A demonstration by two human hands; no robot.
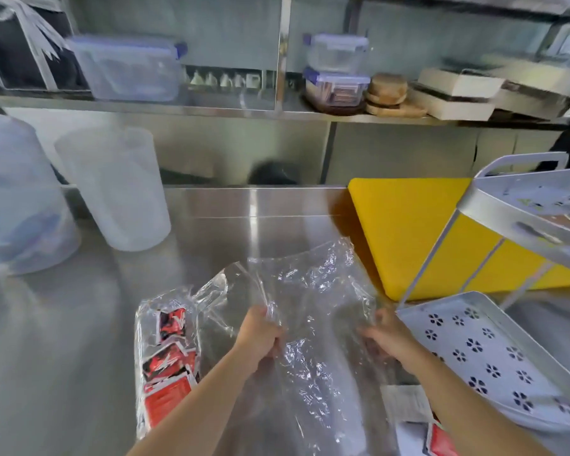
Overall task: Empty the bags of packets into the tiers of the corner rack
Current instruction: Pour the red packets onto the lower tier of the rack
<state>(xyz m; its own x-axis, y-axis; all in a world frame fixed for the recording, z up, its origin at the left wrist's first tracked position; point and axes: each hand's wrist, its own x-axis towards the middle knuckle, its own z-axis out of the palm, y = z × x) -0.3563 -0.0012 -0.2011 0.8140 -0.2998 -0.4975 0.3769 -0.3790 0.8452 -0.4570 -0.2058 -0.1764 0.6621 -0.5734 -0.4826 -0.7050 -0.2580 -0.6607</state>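
Both hands hold a crumpled clear plastic bag point(310, 291) above the steel counter; it looks empty. My left hand point(260, 337) pinches its left side, and my right hand point(389, 340) grips its right edge. To the left lies a second clear bag point(168, 360) full of red and white packets. The white corner rack point(494, 350) stands at the right; the visible part of its perforated bottom tier is bare. An upper tier point(524, 205) holds something I cannot make out. More red packets point(438, 439) lie at the bottom edge, under my right forearm.
A yellow cutting board point(418, 232) lies behind the rack. Two translucent plastic containers point(119, 189) stand at the left on the counter point(79, 324). The steel shelf point(211, 110) above carries lidded boxes, wooden items and trays.
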